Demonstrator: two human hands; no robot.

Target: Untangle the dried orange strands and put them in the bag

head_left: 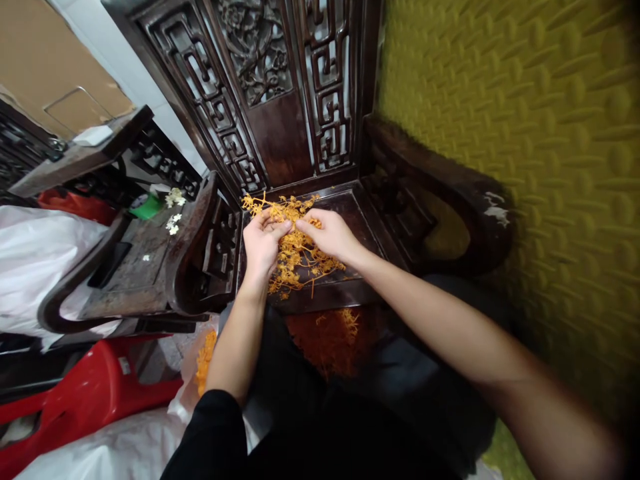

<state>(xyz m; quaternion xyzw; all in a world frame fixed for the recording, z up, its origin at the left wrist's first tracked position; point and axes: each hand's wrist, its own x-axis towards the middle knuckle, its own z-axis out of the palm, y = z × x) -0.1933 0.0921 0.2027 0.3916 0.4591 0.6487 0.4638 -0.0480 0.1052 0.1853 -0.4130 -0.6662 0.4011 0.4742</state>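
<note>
My left hand [262, 241] and my right hand [330, 233] meet above a dark wooden chair seat [367, 230], thumbs and fingers pinched close together. Between them is an orange branching sprig [257, 203], which looks like plastic flower parts on thin stems. Its far end sticks out past my left fingers. Below my hands a tangled pile of similar orange sprigs [295, 263] covers the middle of the seat. My fingers hide the exact spot where each one grips.
More orange sprigs [340, 327] lie in a reddish container below the seat's front edge. A bag with orange pieces [205, 360] and a red plastic stool [110, 380] are at left. A second wooden chair holds green tape [146, 206]. A yellow padded wall [500, 100] borders the right.
</note>
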